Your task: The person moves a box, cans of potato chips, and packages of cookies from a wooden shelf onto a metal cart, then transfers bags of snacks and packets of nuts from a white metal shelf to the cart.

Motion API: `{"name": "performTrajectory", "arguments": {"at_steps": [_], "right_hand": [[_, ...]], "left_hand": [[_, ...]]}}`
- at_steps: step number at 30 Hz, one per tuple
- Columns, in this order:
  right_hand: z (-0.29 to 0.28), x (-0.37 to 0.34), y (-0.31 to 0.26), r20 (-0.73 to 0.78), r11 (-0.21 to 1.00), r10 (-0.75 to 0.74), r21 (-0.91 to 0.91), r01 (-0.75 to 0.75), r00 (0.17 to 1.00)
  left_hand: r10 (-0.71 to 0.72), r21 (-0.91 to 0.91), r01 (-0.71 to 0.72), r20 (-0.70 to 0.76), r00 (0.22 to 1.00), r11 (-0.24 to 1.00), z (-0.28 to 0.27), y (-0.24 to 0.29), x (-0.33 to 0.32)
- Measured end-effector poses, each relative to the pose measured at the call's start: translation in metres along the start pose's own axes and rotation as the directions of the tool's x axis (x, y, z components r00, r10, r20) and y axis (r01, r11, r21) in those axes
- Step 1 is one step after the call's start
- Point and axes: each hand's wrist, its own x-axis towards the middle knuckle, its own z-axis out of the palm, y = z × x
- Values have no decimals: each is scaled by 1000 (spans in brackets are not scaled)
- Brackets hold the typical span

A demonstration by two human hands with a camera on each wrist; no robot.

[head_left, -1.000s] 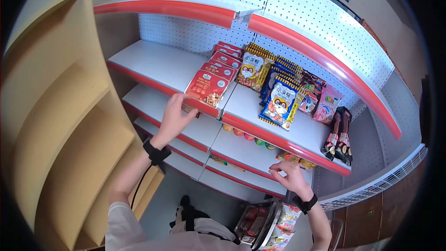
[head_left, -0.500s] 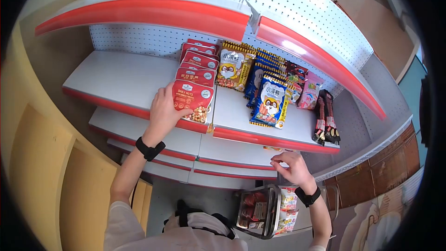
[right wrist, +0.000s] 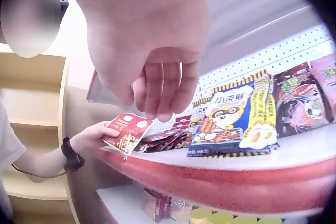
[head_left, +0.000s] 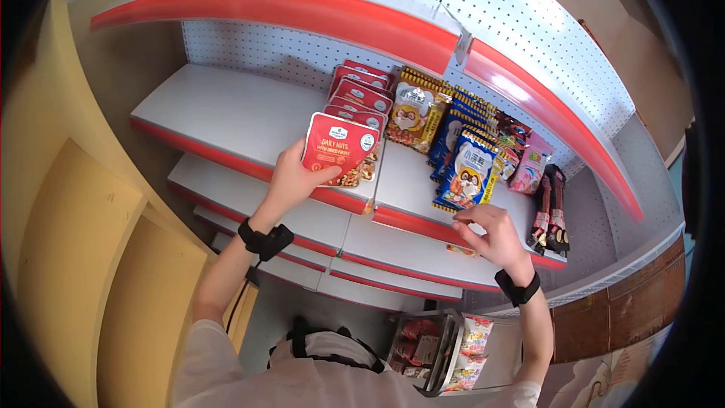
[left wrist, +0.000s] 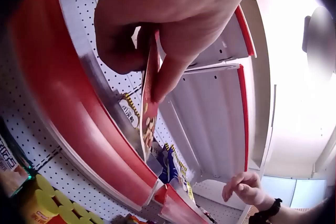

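My left hand [head_left: 291, 181] pinches a red Daily Nuts packet [head_left: 340, 136] along its left and lower edge. In the left wrist view, that packet [left wrist: 149, 111] appears edge-on, between the thumb and the curled fingers. Behind it, several matching red packets [head_left: 361, 95] stand in a row on the shelf [head_left: 234, 106]. My right hand [head_left: 495, 234] holds nothing; its fingers bend loosely in front of the shelf's red edge. Nearest to it is a blue raccoon-faced snack bag [head_left: 468, 170], the front one of a stack, seen below and beyond the fingers in the right wrist view.
Brown snack bags [head_left: 414, 113] stand beside the nut packets. Further right are a pink bag [head_left: 532, 166] and dark slim packs [head_left: 555, 208]. A red-edged upper shelf [head_left: 302, 11] overhangs. A cart [head_left: 445, 355] with goods stands below; wooden shelving [head_left: 83, 204] is at left.
My left hand has reached the front nut packet, gripped it and drawn it up, away from the row behind. My right hand has risen closer to the blue bags. The head view has shifted.
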Motion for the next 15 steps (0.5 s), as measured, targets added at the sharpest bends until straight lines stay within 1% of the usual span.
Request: {"name": "performTrajectory", "arguments": {"at_steps": [1,3,4,5,6,7,8,9,10,11,12,13,15], "right_hand": [[-1,9,-3,-7,1000,-5,9,5,1000],[-3,30,-7,11,995,-100,-10,100,995],[-4,40,-7,34,988,-150,-27,150,988],[-3,50,-7,26,988,-155,-18,155,988],[-2,59,-8,61,987,-154,-34,157,986],[0,68,-10,97,987,-148,-47,153,984],[0,77,-11,151,983,-156,-73,169,976],[3,86,-13,143,984,-158,-62,168,977],[7,96,-15,160,975,-191,-81,206,968],[10,105,-16,178,965,-223,-98,243,958],[14,115,-15,241,956,-243,-102,274,940],[20,124,-13,236,958,-243,-94,271,941],[34,141,-11,230,932,-305,-127,339,924]], "left_hand": [[1,12,-1,-2,1000,1000,-3,7,-5],[-22,-114,14,-64,998,993,-9,18,-18],[-20,-102,13,-66,998,995,-14,21,-27],[-84,-203,63,-94,992,977,-19,23,-38],[-149,-305,107,-116,982,946,-24,25,-49],[-150,-293,111,-115,982,950,-28,31,-63],[-205,-344,141,-159,966,928,-33,38,-78],[-262,-395,167,-199,944,903,-37,41,-93],[-262,-383,170,-200,944,908,-41,37,-107],[-296,-387,178,-272,916,905,-45,29,-122],[-330,-393,185,-341,880,901,-48,22,-136],[-330,-384,190,-341,880,903,-50,17,-150],[-412,-404,236,-431,803,884,-54,9,-177]]}}
